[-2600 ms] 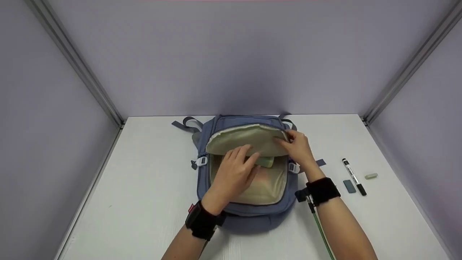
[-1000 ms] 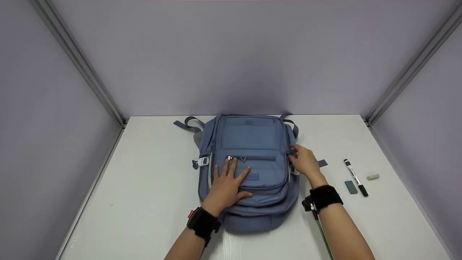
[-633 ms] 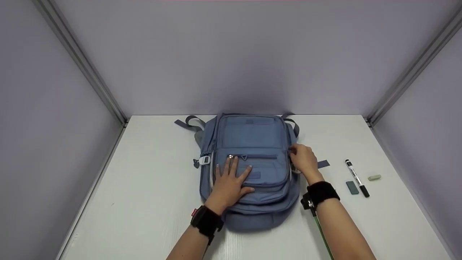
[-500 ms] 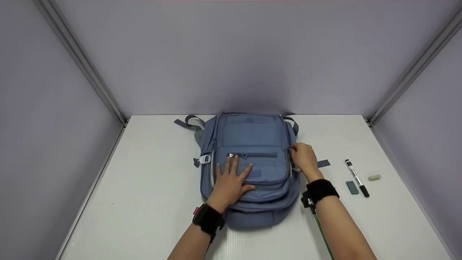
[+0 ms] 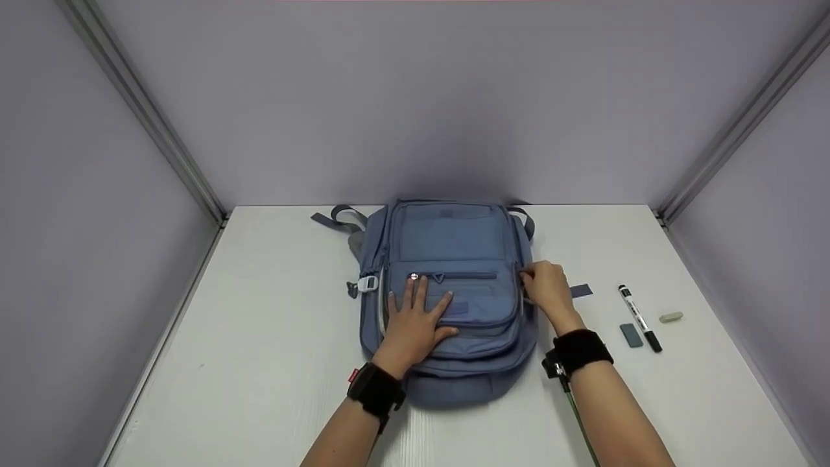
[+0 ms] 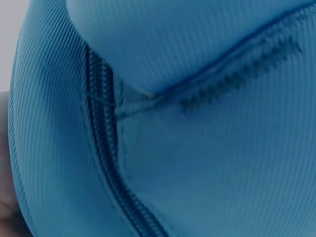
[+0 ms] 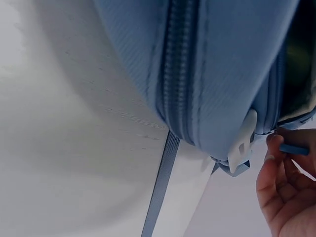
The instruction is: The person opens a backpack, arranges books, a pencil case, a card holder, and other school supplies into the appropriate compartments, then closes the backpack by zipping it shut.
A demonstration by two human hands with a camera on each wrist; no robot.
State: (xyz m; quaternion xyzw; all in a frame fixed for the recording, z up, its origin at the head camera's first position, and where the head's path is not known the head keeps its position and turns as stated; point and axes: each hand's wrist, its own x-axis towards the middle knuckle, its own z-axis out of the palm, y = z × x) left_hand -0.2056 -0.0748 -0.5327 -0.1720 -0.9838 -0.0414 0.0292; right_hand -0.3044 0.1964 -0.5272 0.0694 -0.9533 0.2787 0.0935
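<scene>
A blue backpack (image 5: 454, 237) lies front side up on the white table. My left hand (image 5: 412, 331) rests on its front panel with the fingers spread, fingertips just below a short horizontal zipper (image 5: 463, 275). At the bag's right side, my right hand (image 5: 546, 288) pinches a blue zipper pull (image 7: 295, 148), seen in the right wrist view. Beside those fingers, the side of the front compartment gapes, showing a pale lining edge (image 7: 306, 106). The left wrist view is filled by blue fabric and a curved zipper (image 6: 106, 143); only a sliver of that hand shows.
To the right lie a black-and-white marker (image 5: 639, 318), a teal block (image 5: 631, 335) and a small pale green piece (image 5: 671, 317). Straps with white buckles (image 5: 367, 284) stick out from the bag's sides. Grey walls (image 5: 415, 97) enclose the table (image 5: 272, 363) at back and sides.
The lifted front flap has come down over the lined compartment. My left hand went from the opening onto the panel; my right hand moved from the flap's edge down to the zipper pull.
</scene>
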